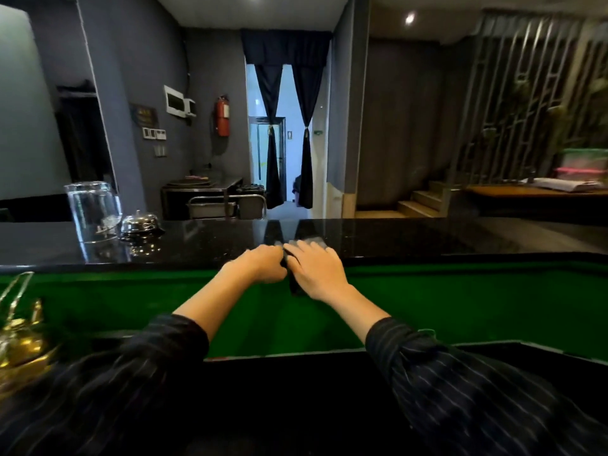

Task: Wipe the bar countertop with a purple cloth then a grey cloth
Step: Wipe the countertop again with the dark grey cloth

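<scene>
In the head view, the person is leaning over the black, glossy tabletop [394,238], and both hands are meeting at its near edge, about midway along. The right hand [317,269] is lying flat on a dark cloth [307,241], its fingers [297,253] straight and spread apart, pressing the fabric down. The left hand [261,263] is touching it on the left. Its fingers are curling in toward the cloth's edge and seem to be pinching it, though the knuckles are hiding the contact itself. Part of the cloth is lying on the tabletop beyond the right fingertips. A strip of it is hanging over the near edge between the two wrists, above the green surface [444,301] below.

In this dim light the cloth is looking dark grey rather than clearly purple, so I cannot tell which of the two passes is under way, and no second cloth is showing. The tabletop is shining evenly, giving no sign of which parts are wiped. Judging from where the hands are working, the left stretch, where an upturned glass [93,210] and a service bell [141,222] are standing, and the long right stretch are probably waiting their turn.
</scene>
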